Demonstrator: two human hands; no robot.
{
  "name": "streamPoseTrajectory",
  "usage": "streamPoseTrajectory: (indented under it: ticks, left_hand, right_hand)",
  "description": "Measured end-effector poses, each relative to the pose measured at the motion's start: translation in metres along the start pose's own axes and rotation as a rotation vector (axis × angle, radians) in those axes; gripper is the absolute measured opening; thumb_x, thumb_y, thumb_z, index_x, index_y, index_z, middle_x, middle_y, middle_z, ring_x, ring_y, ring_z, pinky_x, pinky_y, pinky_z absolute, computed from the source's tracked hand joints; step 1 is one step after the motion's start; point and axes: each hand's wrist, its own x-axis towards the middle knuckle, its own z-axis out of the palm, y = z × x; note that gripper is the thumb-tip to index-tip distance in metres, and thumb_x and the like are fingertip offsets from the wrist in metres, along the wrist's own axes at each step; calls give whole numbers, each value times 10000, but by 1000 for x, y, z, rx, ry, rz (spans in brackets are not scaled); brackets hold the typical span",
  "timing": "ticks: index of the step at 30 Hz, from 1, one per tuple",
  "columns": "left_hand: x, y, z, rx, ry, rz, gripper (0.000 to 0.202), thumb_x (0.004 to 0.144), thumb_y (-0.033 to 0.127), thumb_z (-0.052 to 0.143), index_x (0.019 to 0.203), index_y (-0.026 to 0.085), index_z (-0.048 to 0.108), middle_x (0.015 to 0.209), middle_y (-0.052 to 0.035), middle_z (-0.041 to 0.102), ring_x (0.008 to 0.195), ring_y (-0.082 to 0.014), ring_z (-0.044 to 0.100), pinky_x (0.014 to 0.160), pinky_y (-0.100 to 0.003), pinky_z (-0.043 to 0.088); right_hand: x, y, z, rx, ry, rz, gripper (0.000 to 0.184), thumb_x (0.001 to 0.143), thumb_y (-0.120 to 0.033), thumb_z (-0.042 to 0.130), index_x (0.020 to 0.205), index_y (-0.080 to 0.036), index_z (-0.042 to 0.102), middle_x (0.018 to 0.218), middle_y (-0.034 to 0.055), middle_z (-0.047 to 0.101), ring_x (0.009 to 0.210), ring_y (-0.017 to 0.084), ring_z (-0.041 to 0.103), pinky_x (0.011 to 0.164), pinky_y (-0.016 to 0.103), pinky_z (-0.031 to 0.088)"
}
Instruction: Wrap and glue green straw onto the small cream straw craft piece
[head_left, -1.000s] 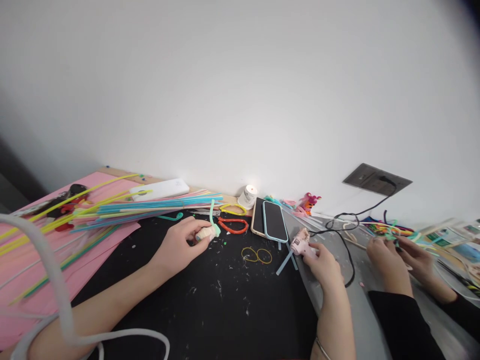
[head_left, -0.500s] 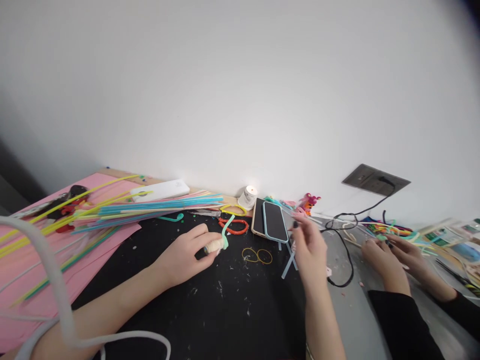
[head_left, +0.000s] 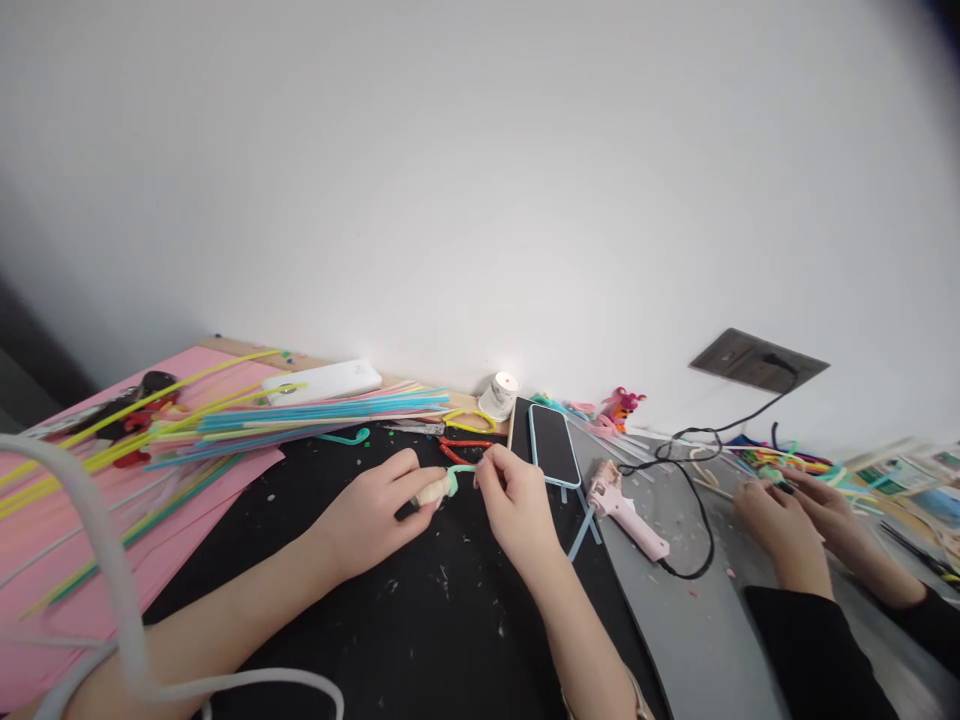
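Observation:
My left hand (head_left: 375, 512) is closed around a short cream-coloured fuzzy roll (head_left: 430, 492) just above the black mat. A mint-green strip (head_left: 460, 468) is attached at the roll's right end and stretches out to the right. Its free end is pinched between the thumb and fingers of my right hand (head_left: 519, 507). Behind the strip lie red-handled scissors (head_left: 465, 446). The phone with a light blue case (head_left: 555, 446) is beside my right hand. On the right a pink glue gun (head_left: 628, 514) rests on the grey tabletop, a pale blue strip under its nozzle.
Pipe-cleaner-like stems (head_left: 322, 415) and pink sheets (head_left: 172, 530) cover the left side. A paper cup (head_left: 498, 396) stands by the wall. The glue gun's black cord (head_left: 709, 530) loops toward a wall socket (head_left: 757, 358). Another person's hands (head_left: 787, 520) work at the right.
My right hand has moved left from the glue gun and now pinches the green strip, which has swung from upright to sideways. The glue gun is uncovered; the yellow bands are hidden.

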Motion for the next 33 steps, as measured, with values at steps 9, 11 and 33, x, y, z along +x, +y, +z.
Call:
streamPoseTrajectory:
  ticks: [9, 11, 33]
  left_hand:
    - [2, -3, 3, -143, 166, -273, 232, 800, 228, 542, 1007, 188, 639, 792, -26, 564, 708, -147, 564, 662, -244, 486]
    - [3, -2, 3, -205, 172, -333, 228, 788, 244, 555, 988, 188, 648, 775, -21, 563, 696, -147, 564, 626, -235, 492]
    - [7, -3, 7, -865, 161, -781, 342, 723, 382, 666, 977, 155, 655, 805, -36, 680, 689, -178, 630, 712, -333, 529]
  right_hand:
    - [-13, 2, 17, 34, -54, -69, 195, 873, -194, 398, 680, -198, 428, 615, -37, 474, 542, 108, 425, 531, 213, 280]
    - [-14, 3, 20, 29, -56, -79, 198, 874, -192, 396, 678, -199, 424, 616, -35, 478, 544, 108, 429, 534, 213, 284]
    - [-13, 10, 35, 229, -82, 28, 210, 863, -201, 400, 663, -201, 466, 524, -37, 503, 497, 114, 485, 519, 201, 347]
